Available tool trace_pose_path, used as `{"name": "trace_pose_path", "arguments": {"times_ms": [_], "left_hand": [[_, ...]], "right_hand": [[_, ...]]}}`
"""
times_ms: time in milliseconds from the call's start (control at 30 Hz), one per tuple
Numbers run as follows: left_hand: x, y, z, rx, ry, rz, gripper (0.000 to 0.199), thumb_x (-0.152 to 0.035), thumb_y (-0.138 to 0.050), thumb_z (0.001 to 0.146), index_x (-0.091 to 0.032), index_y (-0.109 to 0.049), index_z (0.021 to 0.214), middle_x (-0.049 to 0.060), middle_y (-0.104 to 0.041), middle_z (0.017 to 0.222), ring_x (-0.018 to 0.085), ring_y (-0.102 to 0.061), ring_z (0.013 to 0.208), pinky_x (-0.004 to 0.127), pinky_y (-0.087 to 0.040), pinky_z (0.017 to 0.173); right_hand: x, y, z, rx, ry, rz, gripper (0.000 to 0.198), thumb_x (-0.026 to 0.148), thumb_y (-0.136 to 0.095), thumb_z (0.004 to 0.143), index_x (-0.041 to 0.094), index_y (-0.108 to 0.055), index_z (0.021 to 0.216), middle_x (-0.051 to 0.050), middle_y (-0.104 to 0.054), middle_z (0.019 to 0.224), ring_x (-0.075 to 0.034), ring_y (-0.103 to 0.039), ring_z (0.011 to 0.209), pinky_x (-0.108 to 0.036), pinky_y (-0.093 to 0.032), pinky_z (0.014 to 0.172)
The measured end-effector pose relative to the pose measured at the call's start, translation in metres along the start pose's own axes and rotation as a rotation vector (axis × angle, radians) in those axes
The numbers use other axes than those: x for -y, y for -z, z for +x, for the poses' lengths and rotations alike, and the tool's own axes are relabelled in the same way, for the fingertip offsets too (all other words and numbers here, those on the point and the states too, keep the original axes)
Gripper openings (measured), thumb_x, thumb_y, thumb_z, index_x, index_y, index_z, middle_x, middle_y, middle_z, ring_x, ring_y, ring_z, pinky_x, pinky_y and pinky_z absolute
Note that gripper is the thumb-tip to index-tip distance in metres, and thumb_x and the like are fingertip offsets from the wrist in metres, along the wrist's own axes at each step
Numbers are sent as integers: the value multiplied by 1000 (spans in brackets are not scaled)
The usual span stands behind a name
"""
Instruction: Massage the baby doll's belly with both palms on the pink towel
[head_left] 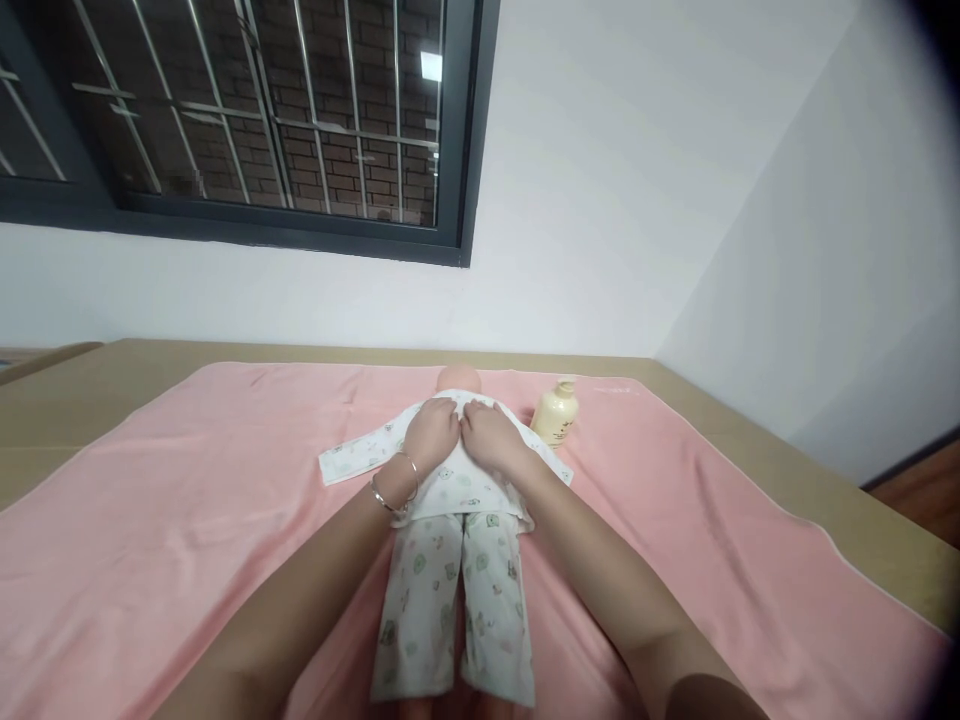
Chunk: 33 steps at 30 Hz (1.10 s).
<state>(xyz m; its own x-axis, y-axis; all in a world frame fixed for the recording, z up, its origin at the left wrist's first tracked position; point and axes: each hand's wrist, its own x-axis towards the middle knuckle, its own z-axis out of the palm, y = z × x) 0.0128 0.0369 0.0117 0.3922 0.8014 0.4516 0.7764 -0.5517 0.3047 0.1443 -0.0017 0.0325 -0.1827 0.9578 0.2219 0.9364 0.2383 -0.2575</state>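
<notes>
A baby doll lies on a pink blanket (165, 520), its bald head (459, 378) at the far end. It wears a white patterned shirt (469, 492) and matching trousers (420, 620). My left hand (433, 436), with a silver bangle on the wrist, is closed on the upper chest of the shirt. Right beside it, my right hand (491, 436) is closed on the same part of the fabric, with its fingers curled in. The fingertips meet near the middle and are partly hidden. One sleeve (356, 458) stretches out to the left.
A cream pump bottle (555, 414) stands on the blanket, just right of the doll's shoulder. Under the blanket is a tan surface (67, 400) that reaches the white wall (570, 200). A dark-framed window with bars (461, 130) is at the upper left.
</notes>
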Motion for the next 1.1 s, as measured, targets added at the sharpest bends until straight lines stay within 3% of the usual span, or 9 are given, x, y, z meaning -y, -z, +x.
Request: {"name": "trace_pose_path", "arguments": {"times_ms": [100,233,733,1100], "left_hand": [[20,-14,6,3,80,-79,37,-28,-45,92,-14,-57,124,12,-58,134,26,-50,127,40,-35,111],[31,-22,7,16,159,-89,46,-41,-47,91,-12,-55,126,15,-60,129,30,-52,122,44,-37,108],[29,-24,5,-39,159,-112,42,-38,-46,93,-12,-57,124,14,-61,129,30,-54,121,44,-38,108],[29,-24,4,-49,164,-123,42,-38,-45,93,-13,-58,124,13,-62,129,29,-54,122,43,-37,108]], "right_hand": [[-22,-15,15,-59,-34,60,37,32,-29,101,12,-58,114,-17,-59,128,-24,-50,123,-39,-27,107],[-38,-29,21,-124,-51,108,39,41,-30,101,15,-56,114,-14,-61,125,-24,-51,119,-42,-23,109],[-40,-36,21,-102,-67,117,49,44,-25,101,14,-52,129,-17,-47,144,-26,-36,138,-49,-16,114],[-41,-34,21,-81,-64,151,50,46,-27,100,16,-50,132,-15,-49,144,-25,-37,138,-49,-14,115]]}}
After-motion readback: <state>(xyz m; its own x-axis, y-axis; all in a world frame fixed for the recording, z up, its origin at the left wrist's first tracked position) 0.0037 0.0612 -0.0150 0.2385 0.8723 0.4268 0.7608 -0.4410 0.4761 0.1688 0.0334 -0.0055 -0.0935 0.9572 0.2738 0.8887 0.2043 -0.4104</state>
